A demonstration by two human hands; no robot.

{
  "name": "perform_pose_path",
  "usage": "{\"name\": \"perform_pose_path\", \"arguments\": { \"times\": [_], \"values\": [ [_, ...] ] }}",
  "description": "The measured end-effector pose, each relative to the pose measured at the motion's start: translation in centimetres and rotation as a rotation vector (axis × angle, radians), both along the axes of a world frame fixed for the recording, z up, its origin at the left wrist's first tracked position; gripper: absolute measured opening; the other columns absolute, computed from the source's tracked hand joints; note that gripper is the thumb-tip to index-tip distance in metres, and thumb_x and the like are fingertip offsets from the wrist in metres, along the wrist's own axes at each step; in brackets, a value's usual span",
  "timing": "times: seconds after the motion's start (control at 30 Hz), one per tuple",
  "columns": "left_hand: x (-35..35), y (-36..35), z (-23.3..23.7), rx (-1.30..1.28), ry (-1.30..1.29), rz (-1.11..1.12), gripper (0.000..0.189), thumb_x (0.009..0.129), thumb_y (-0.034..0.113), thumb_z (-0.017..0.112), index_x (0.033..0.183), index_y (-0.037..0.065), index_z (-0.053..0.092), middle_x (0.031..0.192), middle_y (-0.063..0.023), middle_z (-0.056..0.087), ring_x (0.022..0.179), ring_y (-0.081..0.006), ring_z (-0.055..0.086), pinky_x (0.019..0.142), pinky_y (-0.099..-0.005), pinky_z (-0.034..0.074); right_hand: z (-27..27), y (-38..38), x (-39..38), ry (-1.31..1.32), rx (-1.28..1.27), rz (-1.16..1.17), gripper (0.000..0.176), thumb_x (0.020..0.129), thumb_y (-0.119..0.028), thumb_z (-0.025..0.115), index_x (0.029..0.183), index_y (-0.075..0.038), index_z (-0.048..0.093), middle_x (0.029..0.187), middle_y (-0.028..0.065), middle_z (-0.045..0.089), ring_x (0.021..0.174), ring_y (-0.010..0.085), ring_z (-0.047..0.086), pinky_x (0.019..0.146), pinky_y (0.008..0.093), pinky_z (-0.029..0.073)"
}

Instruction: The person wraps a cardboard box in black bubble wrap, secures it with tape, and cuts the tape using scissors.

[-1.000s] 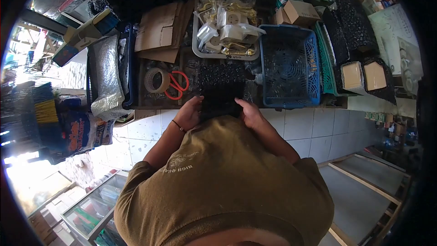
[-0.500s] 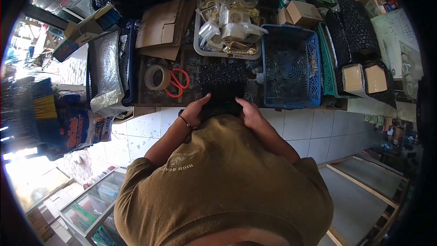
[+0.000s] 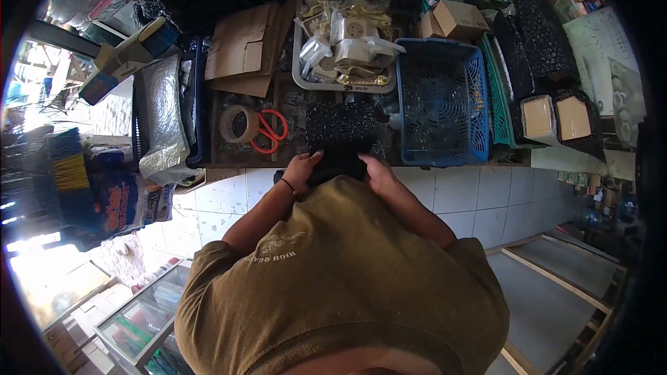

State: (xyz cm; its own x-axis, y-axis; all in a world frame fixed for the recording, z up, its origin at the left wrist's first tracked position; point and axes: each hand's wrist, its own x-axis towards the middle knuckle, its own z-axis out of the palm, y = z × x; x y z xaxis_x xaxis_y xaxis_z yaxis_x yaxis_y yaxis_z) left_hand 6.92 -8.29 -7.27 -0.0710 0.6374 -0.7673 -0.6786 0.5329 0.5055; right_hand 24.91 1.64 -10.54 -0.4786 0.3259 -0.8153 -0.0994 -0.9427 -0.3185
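Observation:
A black bubble-wrap piece lies at the front of the work table, its near end reaching toward my body. My left hand is closed on its left near edge, thumb on top. On the opposite edge my right hand grips the wrap, thumb pointing inward. The fingers under the wrap are hidden. To the left lie a roll of tan tape and red-handled scissors, both apart from my hands.
Behind the wrap stands a white tray of wrapped sockets and gold-coloured fittings. A blue plastic basket is on the right, with bubble-wrapped boxes beyond. Cardboard sheets and silvery bubble wrap lie left.
Both hands and the black bubble wrap have shifted slightly toward my body. The grip on the wrap stays the same.

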Motion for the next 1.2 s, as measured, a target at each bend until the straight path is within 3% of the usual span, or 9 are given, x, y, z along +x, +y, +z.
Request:
{"name": "perform_pose_path", "arguments": {
  "times": [0.13, 0.2, 0.3, 0.4, 0.53, 0.6, 0.63, 0.7, 1.2],
  "values": [
    [-0.9, 0.9, 1.5, -0.033, -0.039, 0.022, 0.029, 0.089, 0.022, 0.054, 0.105, -0.001, 0.058, 0.096, -0.0096, 0.064, 0.084, -0.0185, 0.062, 0.073, -0.0302, 0.049, 2.9, 0.7, -1.7, -0.026, -0.085, 0.039, 0.034, 0.09, -0.025, 0.042, 0.112, -0.002, 0.054, 0.107, 0.0134, 0.06, 0.098, 0.029, 0.058, 0.09, 0.043, 0.044],
    [-1.9, 0.7, 2.0, 0.403, 1.036, -0.765, 0.04, 0.084, 0.014, 0.057, 0.12, -0.001, 0.049, 0.107, -0.0119, 0.061, 0.093, -0.0192, 0.06, 0.08, -0.0284, 0.047, 2.1, 1.4, -2.2, 0.0, -0.121, 0.043, 0.033, 0.09, -0.025, 0.042, 0.109, -0.003, 0.056, 0.106, 0.0117, 0.061, 0.096, 0.0274, 0.058, 0.088, 0.0416, 0.045],
    [-1.4, 2.3, 3.2, 0.035, 0.237, -0.219, 0.056, 0.076, 0.008, 0.059, 0.128, 0.001, 0.041, 0.117, -0.0138, 0.057, 0.101, -0.0179, 0.057, 0.085, -0.0272, 0.044, 2.9, 2.0, -3.0, -0.006, -0.17, 0.042, 0.032, 0.089, -0.026, 0.042, 0.107, -0.004, 0.057, 0.104, 0.01, 0.062, 0.095, 0.0254, 0.059, 0.087, 0.0402, 0.046],
    [-1.7, 2.7, 1.0, 0.007, 0.071, -0.116, 0.054, 0.077, 0.007, 0.059, 0.128, 0.002, 0.042, 0.117, -0.0127, 0.057, 0.101, -0.0155, 0.057, 0.086, -0.0266, 0.044, 3.5, 2.2, -3.6, -0.036, -0.168, 0.041, 0.032, 0.089, -0.026, 0.041, 0.106, -0.005, 0.058, 0.104, 0.0104, 0.062, 0.096, 0.0257, 0.059, 0.088, 0.0403, 0.045],
    [-1.8, 3.0, 0.7, -0.054, 0.157, -0.104, 0.047, 0.083, 0.008, 0.056, 0.128, 0.002, 0.043, 0.113, -0.0096, 0.059, 0.098, -0.013, 0.057, 0.085, -0.0254, 0.044, 2.6, 2.6, -3.4, 0.103, -0.149, 0.056, 0.035, 0.089, -0.029, 0.04, 0.106, -0.005, 0.057, 0.104, 0.0114, 0.062, 0.096, 0.0274, 0.058, 0.089, 0.0408, 0.045],
    [-2.8, 1.9, -5.2, 0.306, 1.012, -0.732, 0.036, 0.087, 0.013, 0.053, 0.121, 0.001, 0.049, 0.107, -0.0099, 0.061, 0.095, -0.0167, 0.059, 0.085, -0.0283, 0.046, 2.8, 2.8, -3.2, 0.098, -0.182, 0.038, 0.034, 0.087, -0.028, 0.042, 0.106, -0.005, 0.057, 0.104, 0.012, 0.061, 0.096, 0.028, 0.058, 0.089, 0.0411, 0.044],
    [-2.4, 2.5, -4.0, 0.306, 1.011, -0.731, 0.036, 0.087, 0.013, 0.053, 0.121, 0.001, 0.049, 0.107, -0.0099, 0.061, 0.095, -0.0167, 0.059, 0.085, -0.0283, 0.046, 2.9, 3.0, -3.1, 0.093, -0.214, 0.019, 0.033, 0.085, -0.027, 0.044, 0.106, -0.005, 0.056, 0.103, 0.0125, 0.061, 0.095, 0.0286, 0.058, 0.089, 0.0415, 0.044],
    [-1.5, 4.1, 0.1, -0.201, -0.249, 0.226, 0.028, 0.088, 0.017, 0.052, 0.11, -0.001, 0.054, 0.103, -0.012, 0.061, 0.093, -0.0224, 0.06, 0.084, -0.0334, 0.048, 2.6, 3.3, -2.4, 0.1, -0.207, 0.024, 0.033, 0.082, -0.026, 0.046, 0.106, -0.005, 0.055, 0.102, 0.0125, 0.06, 0.094, 0.0285, 0.058, 0.089, 0.0422, 0.044],
    [-3.0, 4.4, -1.8, -0.006, -0.328, 0.102, 0.024, 0.086, 0.011, 0.047, 0.105, -0.001, 0.056, 0.103, -0.0145, 0.061, 0.094, -0.0289, 0.059, 0.087, -0.0417, 0.047, 8.3, 4.7, -3.0, -0.071, -0.061, 0.14, 0.083, 0.061, -0.065, 0.065, 0.119, -0.008, 0.048, 0.108, 0.0077, 0.056, 0.099, 0.0251, 0.054, 0.086, 0.039, 0.043]
  ]
}}
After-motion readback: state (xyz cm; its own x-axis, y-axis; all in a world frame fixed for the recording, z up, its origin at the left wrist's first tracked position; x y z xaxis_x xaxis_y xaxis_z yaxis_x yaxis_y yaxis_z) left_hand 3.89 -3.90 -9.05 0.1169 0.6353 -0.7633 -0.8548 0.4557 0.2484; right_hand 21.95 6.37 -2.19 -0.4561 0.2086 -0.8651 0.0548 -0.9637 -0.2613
